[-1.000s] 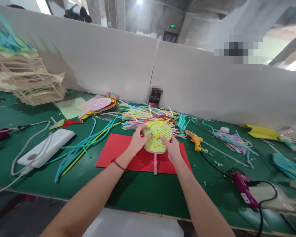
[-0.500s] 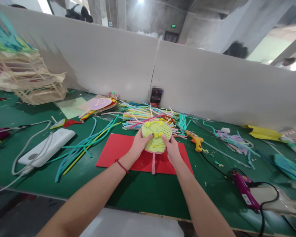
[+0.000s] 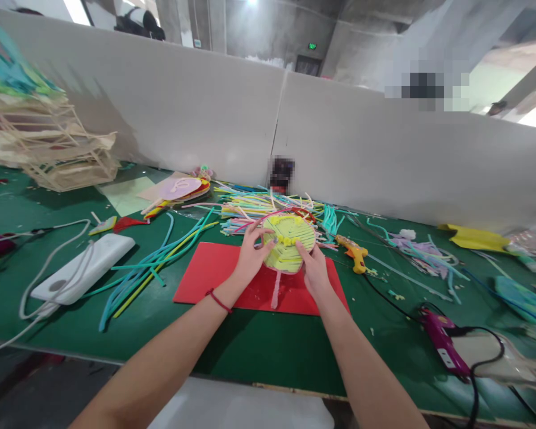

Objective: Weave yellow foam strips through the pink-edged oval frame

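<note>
Between my two hands is a round yellow-green fan with a pinkish rim, a short pink handle pointing down and bright yellow fluffy strips across its face. My left hand grips the fan's left edge, with the thumb on its front. At the right edge, my right hand holds it with the thumb pressed on the face and the other fingers mostly hidden behind. Below the fan lies a red sheet on the green table.
Behind the fan lies a pile of coloured pipe cleaners. A yellow hot glue gun is to the right, its cable running to a purple power strip. On the left are loose blue-green strips and a white power strip.
The fan has shifted slightly right and up and tilted, its handle now slanting down to the left. My left fingers have changed position on its edge.
</note>
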Demonstrator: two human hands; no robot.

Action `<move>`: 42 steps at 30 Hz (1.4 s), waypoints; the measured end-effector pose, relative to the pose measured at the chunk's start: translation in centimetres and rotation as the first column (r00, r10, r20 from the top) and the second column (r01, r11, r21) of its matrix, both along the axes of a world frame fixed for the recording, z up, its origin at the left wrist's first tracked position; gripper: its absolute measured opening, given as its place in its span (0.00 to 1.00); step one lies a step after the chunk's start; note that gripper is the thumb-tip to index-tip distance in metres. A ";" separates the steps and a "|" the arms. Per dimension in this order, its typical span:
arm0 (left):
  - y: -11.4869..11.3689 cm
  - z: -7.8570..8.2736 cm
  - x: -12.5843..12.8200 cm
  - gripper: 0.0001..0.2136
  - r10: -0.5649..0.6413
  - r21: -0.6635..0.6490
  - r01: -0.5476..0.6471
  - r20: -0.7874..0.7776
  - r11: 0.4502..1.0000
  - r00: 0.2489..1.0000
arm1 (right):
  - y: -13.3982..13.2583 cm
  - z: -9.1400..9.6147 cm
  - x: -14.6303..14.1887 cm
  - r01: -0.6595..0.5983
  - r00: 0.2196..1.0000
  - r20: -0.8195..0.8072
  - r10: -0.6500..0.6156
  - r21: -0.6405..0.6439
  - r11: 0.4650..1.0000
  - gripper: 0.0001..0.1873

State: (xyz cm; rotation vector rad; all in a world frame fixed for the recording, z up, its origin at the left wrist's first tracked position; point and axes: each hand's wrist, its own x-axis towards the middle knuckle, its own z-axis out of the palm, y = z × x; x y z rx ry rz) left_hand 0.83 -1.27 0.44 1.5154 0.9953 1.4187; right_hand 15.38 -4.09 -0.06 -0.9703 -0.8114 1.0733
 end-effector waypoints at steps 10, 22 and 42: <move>0.6 0.0 -0.2 0.07 -0.018 -0.065 0.013 -0.078 0.998 0.997 | 0.1 -0.4 0.0 -0.039 0.999 -0.008 0.039 -0.023 0.999 0.26; 0.6 2.0 -1.6 0.03 -0.163 -0.042 0.158 -0.326 0.987 0.931 | 0.2 -0.4 0.6 -0.035 0.999 0.007 0.035 -0.046 0.998 0.27; -0.1 0.8 -0.1 0.22 -0.231 -0.281 0.359 0.401 0.890 0.887 | -0.1 0.0 0.2 -0.061 0.998 -0.007 0.061 0.020 0.998 0.29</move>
